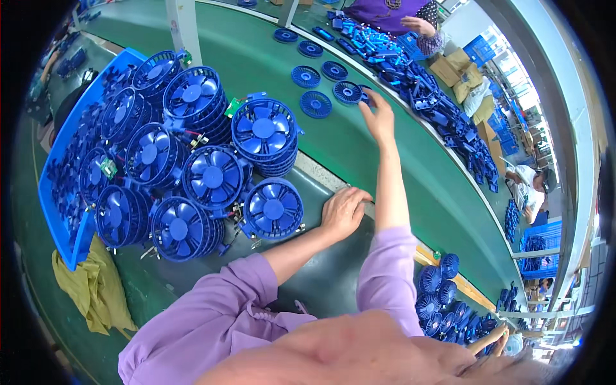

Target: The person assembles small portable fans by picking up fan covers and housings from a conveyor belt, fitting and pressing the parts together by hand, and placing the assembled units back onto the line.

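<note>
My right hand (378, 119) reaches over the green conveyor belt, thumb and fingers apart. Its fingertips are at the edge of a blue round grille cover (364, 93), partly hidden by the hand; I cannot tell whether they touch it. Close beside lies another ribbed grille cover (347, 92), with several more on the belt farther left. My left hand (345, 212) rests on the near edge of the belt, palm down, fingers stretched out and loosely bent, with nothing seen in it. The nearest fan to it is a blue one with a caged rim (273, 208) at the front of several stacks.
Behind the fan stacks stands a blue tray (61, 234) of small blue parts. A yellow-green sack (96, 285) lies at lower left. Across the belt are piled blue parts (443, 119) and a person in purple (385, 14). More blue fan parts (439, 298) sit at right.
</note>
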The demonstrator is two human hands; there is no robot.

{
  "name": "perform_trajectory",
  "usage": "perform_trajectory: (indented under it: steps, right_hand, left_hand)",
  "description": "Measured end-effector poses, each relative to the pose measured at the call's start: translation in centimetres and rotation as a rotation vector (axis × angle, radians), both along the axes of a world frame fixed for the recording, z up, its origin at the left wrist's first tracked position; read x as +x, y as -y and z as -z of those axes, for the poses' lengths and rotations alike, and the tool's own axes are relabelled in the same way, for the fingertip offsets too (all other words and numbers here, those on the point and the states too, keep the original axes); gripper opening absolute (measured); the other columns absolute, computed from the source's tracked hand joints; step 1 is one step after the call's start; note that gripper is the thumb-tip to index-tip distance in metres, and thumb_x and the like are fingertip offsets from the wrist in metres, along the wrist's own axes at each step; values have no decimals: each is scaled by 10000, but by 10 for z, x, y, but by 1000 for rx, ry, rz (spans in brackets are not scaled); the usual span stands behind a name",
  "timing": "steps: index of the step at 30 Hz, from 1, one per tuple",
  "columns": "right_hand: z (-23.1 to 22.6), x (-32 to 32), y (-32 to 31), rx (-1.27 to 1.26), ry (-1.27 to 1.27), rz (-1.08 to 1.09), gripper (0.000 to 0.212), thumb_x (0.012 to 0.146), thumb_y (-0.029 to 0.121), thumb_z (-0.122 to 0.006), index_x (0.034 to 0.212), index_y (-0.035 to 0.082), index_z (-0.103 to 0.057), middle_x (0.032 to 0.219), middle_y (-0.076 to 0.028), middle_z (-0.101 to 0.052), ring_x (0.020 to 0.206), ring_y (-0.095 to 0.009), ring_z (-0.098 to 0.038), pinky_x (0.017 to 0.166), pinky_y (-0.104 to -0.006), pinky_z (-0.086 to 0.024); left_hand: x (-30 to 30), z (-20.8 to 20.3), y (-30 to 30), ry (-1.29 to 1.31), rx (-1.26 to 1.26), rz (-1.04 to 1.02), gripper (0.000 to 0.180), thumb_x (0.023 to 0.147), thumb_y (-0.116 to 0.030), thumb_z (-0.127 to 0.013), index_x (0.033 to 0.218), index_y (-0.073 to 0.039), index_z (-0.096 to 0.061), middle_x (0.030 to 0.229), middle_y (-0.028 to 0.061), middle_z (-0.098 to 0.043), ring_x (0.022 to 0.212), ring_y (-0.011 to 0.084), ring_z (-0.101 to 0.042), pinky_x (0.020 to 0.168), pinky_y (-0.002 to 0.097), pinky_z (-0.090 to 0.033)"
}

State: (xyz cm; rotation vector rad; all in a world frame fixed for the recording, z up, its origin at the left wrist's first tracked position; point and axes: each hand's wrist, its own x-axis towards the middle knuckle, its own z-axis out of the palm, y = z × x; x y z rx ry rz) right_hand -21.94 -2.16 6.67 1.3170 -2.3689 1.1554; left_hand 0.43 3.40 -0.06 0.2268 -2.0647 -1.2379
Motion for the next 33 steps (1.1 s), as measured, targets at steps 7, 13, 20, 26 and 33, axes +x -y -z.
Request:
perform_trajectory:
  steps: [7,13,20,26,33]
  right_hand:
    - [28,-85,79,510,-120,296,432,874,345,-597,1298,363,-516,1406,-99,-424,1287,-356,-402,996,-555,-389]
    - [56,-74,76,546,-147,371,331,895,398,-560,1193,257,-585,1266,-22,-572,1233,-267,-460,953,-587,-358]
    - [59,-25,7,412,-192,162,200,826,300,-655,1003,206,-652,1061,-54,-622,1083,-286,-540,844,-552,-408]
    - [38,39,-71,439,-52,-47,131,843,275,-629,921,182,-679,998,-70,-640,1013,-298,-573,800,-528,-440]
    - [1,108,-114,539,313,-492,156,870,191,-617,959,82,-686,954,-104,-691,899,-268,-657,798,-361,-504]
  left_hand:
    - [2,-8,1,47,20,-14,177,779,17,-513,909,-51,-613,910,125,-620,884,348,-581,768,441,-477]
    - [1,3,-3,60,150,-49,179,749,5,-536,905,-23,-620,909,130,-631,900,352,-587,768,432,-486]
    - [1,-2,1,-37,15,23,121,771,4,-559,814,-88,-624,918,65,-639,879,294,-596,773,396,-489]
    - [1,-1,-2,-57,-55,116,112,779,0,-560,838,-81,-611,907,87,-627,876,310,-594,771,414,-490]
    - [36,-4,-27,137,-71,454,85,808,-68,-576,885,-85,-608,930,90,-605,940,298,-589,822,413,-485]
